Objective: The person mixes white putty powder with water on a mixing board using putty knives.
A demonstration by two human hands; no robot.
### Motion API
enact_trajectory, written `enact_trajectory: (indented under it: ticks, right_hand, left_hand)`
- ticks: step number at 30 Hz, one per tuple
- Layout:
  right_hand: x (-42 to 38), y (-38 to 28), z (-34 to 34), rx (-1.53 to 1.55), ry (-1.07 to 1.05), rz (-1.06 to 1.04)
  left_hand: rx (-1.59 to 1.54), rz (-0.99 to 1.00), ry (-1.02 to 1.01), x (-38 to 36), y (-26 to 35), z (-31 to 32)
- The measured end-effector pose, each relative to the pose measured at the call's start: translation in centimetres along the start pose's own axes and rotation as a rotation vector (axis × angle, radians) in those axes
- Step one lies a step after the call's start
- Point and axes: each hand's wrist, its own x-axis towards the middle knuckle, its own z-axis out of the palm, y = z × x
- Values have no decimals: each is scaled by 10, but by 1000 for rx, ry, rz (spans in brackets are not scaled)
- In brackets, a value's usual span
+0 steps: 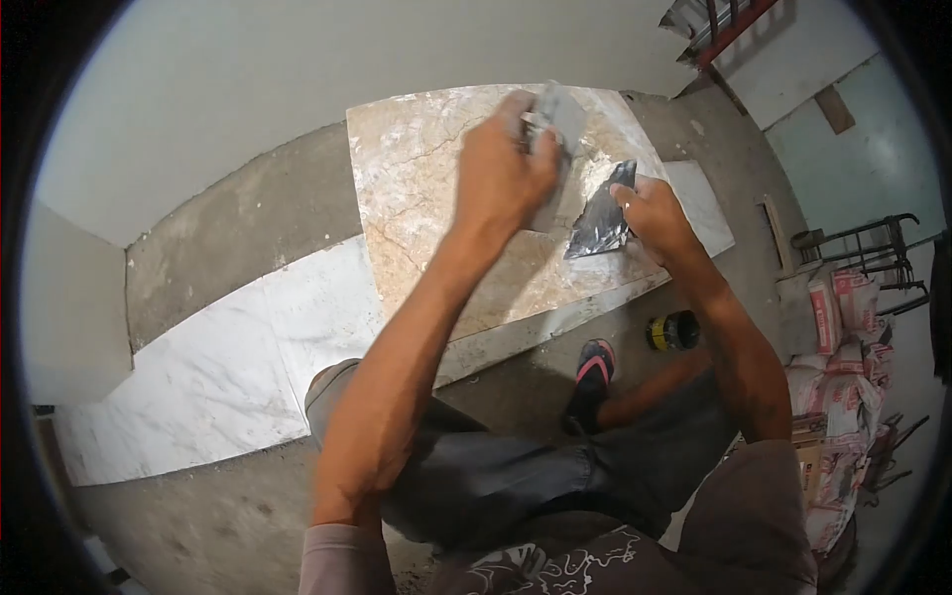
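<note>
My left hand (pixel 506 169) is closed around the handle of a grey flat trowel (pixel 565 124), which motion blurs a little. Its blade stands tilted over a beige marbled slab (pixel 407 218). In my right hand (pixel 654 213), thumb on top, is a dark, shiny, thin sheet (pixel 603 220) with an uneven outline and pale smears. Its exact kind cannot be made out. The sheet is just right of the trowel, over the slab's right part. White smears and a bright wet-looking patch mark the slab between the two tools.
White grey-veined slabs (pixel 188 367) lie under and left of the beige one. A black tin with a yellow label (pixel 658 333) is on the floor beside my sandalled foot (pixel 595 372). Stacked bags (pixel 843 387) and a metal trolley (pixel 863 253) stand at right; a wall (pixel 327 59) rises behind.
</note>
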Motion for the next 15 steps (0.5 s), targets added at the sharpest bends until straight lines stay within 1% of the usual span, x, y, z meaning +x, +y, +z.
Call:
enact_trajectory:
  ticks: [2, 3, 6, 9, 12, 13, 15]
  right_hand:
    - [-3, -9, 1, -51, 19, -4]
    - [-4, -14, 1, -76, 30, -4]
    - [-10, -23, -4, 13, -29, -100]
    - [-18, -33, -1, 42, -9, -156]
    - [-28, -45, -4, -268, 15, -239]
    - [-37, -60, -6, -320, 7, -142]
    - [-50, -87, -9, -345, 6, -74]
  left_hand:
    - [66, 159, 35, -4, -3, 24]
    - [78, 197, 21, -5, 0, 31]
    - [95, 209, -20, -11, 0, 54]
    - [78, 228, -43, -10, 1, 63]
    - [108, 249, -24, -5, 1, 67]
    - [119, 256, -14, -4, 0, 69]
    - [139, 248, -14, -3, -7, 71]
